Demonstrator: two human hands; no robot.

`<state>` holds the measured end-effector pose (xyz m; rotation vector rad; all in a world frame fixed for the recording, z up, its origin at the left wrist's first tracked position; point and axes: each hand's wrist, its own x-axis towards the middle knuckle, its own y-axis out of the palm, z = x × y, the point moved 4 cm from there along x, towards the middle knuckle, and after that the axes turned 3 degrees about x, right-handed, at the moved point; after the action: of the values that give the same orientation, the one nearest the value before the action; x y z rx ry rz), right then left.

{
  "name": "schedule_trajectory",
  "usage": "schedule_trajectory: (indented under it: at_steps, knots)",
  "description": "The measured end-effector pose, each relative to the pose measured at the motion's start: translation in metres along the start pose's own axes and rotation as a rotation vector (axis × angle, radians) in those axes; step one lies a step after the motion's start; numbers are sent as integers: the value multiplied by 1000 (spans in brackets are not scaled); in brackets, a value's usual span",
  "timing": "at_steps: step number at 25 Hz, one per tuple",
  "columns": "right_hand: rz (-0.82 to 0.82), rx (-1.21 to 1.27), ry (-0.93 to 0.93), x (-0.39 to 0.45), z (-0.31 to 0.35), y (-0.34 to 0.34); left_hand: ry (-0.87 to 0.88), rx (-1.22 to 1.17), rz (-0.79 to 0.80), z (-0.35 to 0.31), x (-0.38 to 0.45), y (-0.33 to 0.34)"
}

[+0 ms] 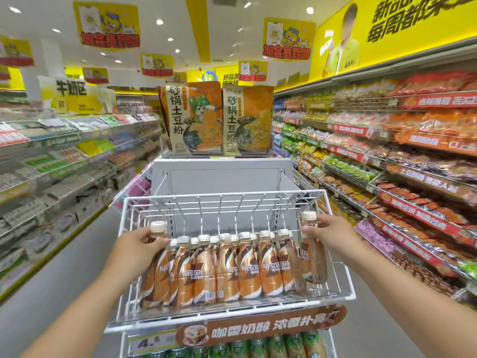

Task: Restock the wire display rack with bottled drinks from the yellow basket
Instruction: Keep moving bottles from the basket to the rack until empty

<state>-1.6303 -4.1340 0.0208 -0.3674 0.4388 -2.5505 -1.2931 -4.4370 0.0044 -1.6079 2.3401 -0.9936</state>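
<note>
While gripped: two bottles (312, 251), two hands (327, 233).

My view cut off the green-labelled bottles (258, 347) at the bottom edge. My left hand (139, 245) hid most of the leftmost coffee bottle (158, 229). Shelf goods (59, 174) at left were too blurred to read. No yellow basket fell inside my frame.

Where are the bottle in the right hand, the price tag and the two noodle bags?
Right-hand bottle (313, 257), head view, brown label.
Price tag (148, 343), head view, printed number.
Noodle bags (192, 120), head view, front of left bag.
</note>
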Motion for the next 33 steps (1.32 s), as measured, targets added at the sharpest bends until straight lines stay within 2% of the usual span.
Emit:
schedule_trajectory:
  at_steps: [3, 12, 21, 28, 33]
  knots:
    - [-48, -131, 68, 22, -24, 10, -44, 63, 32, 15, 14, 18]
    - [-23, -446, 240, 48, -51, 40, -159, 173, 106, 39, 29, 48]
    - [-104, -390, 221, 31, -66, 52, -243, 62, 69, 57, 30, 62]
    - [-167, -329, 182, 27, -66, 57, -222, -70, -6, 61, 22, 68]
    - [-168, -254, 174, 16, -58, 54, -212, -78, 28, 55, 16, 62]
